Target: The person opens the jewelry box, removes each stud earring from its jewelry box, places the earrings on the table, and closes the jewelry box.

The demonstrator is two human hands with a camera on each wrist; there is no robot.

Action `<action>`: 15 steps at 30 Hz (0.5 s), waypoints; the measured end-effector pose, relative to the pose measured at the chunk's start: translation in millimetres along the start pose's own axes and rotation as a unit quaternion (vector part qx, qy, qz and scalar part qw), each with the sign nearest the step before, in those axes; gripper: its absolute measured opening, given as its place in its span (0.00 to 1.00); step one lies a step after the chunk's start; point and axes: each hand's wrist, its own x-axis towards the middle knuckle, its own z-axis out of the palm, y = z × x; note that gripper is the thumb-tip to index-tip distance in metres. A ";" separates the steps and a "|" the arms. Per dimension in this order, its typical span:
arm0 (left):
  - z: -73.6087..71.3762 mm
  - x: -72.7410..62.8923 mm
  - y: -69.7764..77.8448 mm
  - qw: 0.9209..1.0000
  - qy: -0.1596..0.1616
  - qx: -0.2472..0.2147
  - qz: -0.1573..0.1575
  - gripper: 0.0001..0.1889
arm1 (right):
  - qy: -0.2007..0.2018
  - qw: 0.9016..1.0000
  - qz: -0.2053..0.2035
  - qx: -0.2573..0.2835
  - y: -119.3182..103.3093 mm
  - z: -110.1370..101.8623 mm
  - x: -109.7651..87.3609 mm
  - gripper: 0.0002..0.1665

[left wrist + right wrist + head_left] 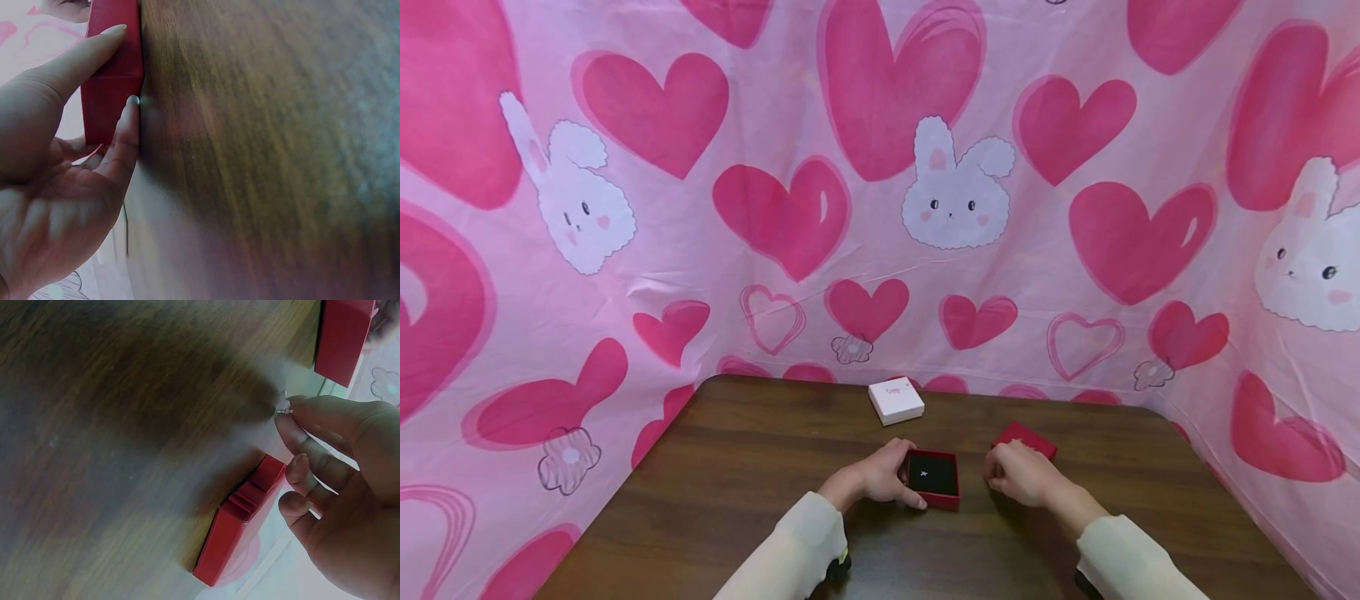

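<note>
My left hand (883,475) grips the left side of a small open red box (942,502), thumb along its near wall in the left wrist view. Inside the box is a black insert (942,479), with a tiny silvery piece (923,473) on it. To the right of the box, my right hand (1022,475) pinches a small silvery earring (285,410) between thumb and index finger, above the table. Its other fingers are loosely curled. A red lid (231,531) lies on the table just beyond the right hand, which partly hides it in the head view.
A white square box (897,402) with a small pink print stands toward the back of the brown wooden table (760,467). Pink cloth (880,267) with hearts and rabbits hangs behind the table and along both sides.
</note>
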 end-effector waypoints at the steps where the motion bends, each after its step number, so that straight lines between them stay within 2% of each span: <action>1: -0.2 0.1 0.2 1.000 0.000 0.000 0.000 0.33 | 0.000 1.000 0.001 0.000 0.0 -0.2 -0.4 0.06; 10: 0.5 -0.4 -0.1 1.000 0.001 0.001 0.000 0.33 | -0.006 1.000 0.008 0.017 -0.8 -4.5 -2.9 0.08; 15: 0.6 -0.1 -0.1 1.000 0.003 0.003 0.001 0.33 | -0.003 1.000 0.013 0.005 -0.4 -6.5 -2.5 0.08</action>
